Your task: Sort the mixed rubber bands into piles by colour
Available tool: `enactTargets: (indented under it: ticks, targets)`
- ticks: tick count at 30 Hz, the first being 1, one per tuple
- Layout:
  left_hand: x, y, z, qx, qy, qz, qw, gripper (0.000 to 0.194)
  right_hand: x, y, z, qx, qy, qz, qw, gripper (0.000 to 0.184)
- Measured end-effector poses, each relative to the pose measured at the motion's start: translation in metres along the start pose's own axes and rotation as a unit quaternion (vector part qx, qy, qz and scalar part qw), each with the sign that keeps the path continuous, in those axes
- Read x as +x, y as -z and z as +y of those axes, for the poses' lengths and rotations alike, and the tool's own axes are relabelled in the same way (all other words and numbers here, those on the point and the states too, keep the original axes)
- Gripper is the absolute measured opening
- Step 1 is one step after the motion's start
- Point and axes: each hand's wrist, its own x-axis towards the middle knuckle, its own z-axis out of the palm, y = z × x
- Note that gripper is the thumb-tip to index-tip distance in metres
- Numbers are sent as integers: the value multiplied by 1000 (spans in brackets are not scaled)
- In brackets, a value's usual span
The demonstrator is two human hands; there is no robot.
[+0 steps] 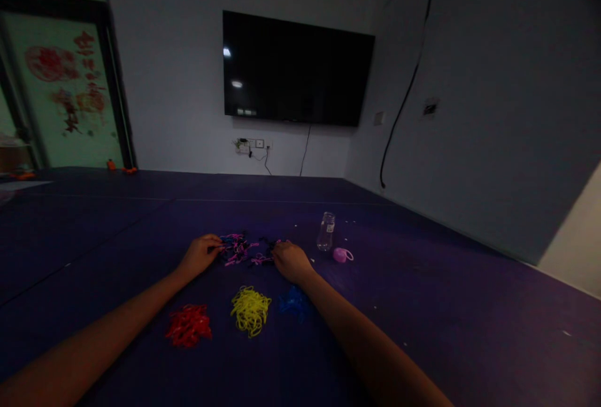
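Observation:
A loose mixed pile of pink, black and some blue rubber bands point(237, 249) lies on the dark purple surface, between my two hands. My left hand point(200, 257) is at its left edge, thumb and fingers closed in a pinch; anything in them is too small to make out. My right hand point(291, 262) is over the pile's right side, fingers curled down among pink and black bands, fingertips hidden. Nearer to me are heaps of red rubber bands point(190, 325), yellow rubber bands point(250, 310) and blue rubber bands point(293, 302), the blue beside my right wrist.
A clear plastic bottle point(326, 231) stands tilted in view right of my right hand, with a pink looped cap point(342, 255) beside it. Small white scraps dot the purple surface point(422, 307). A wall TV point(298, 69) and a hanging cable point(407, 97) are beyond.

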Motion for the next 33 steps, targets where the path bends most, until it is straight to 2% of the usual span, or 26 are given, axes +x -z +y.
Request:
enactTargets:
  ticks: [13,20,26,33]
  targets:
    - [-2,-3,6,26,-44,-50,997,18,0,2,-1,1,7,-6,1000,29]
    - [-2,-2,6,24,-43,-69,996,19,0,3,0,4,-2,-19,1000,29]
    - [-2,-2,8,28,-43,-64,997,19,0,2,0,-8,11,-15,1000,29]
    - [-2,-2,5,22,-31,-24,999,21,0,1,-1,1,-1,-6,1000,28]
